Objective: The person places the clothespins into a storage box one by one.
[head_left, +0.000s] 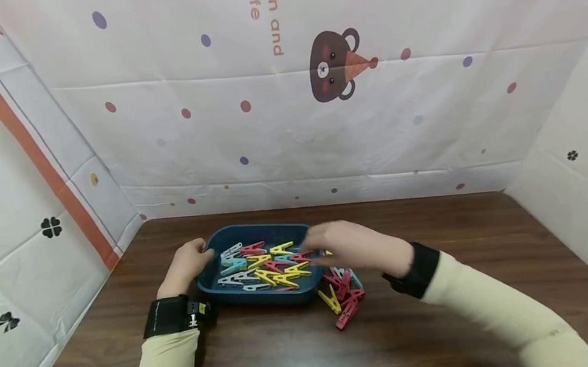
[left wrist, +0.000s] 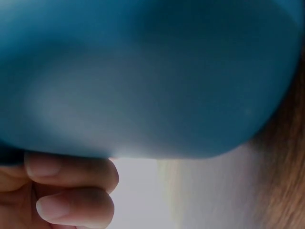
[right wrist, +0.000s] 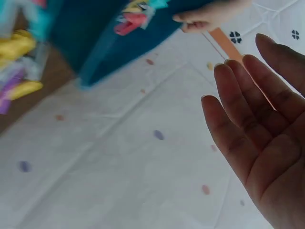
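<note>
A dark blue plastic basin point(head_left: 269, 297) stands on the table with several clothespins point(head_left: 264, 277) in it, yellow, red, white and light blue. At its left end my left hand point(head_left: 185, 266) grips the rim; in the left wrist view, curled fingers point(left wrist: 71, 191) lie against the rim's edge. Over the basin's right end is my right hand point(head_left: 365, 247), blurred in the head view. From the right wrist its palm and extended fingers point(right wrist: 233, 95) show, with nothing held. A loose pile of clothespins point(head_left: 347, 299) lies just right of the basin, partly hidden under the right hand.
The brown wooden table point(head_left: 271, 357) extends in front of the basin and to both sides. A white patterned cloth point(head_left: 200, 140) hangs behind the table and along its left and right sides.
</note>
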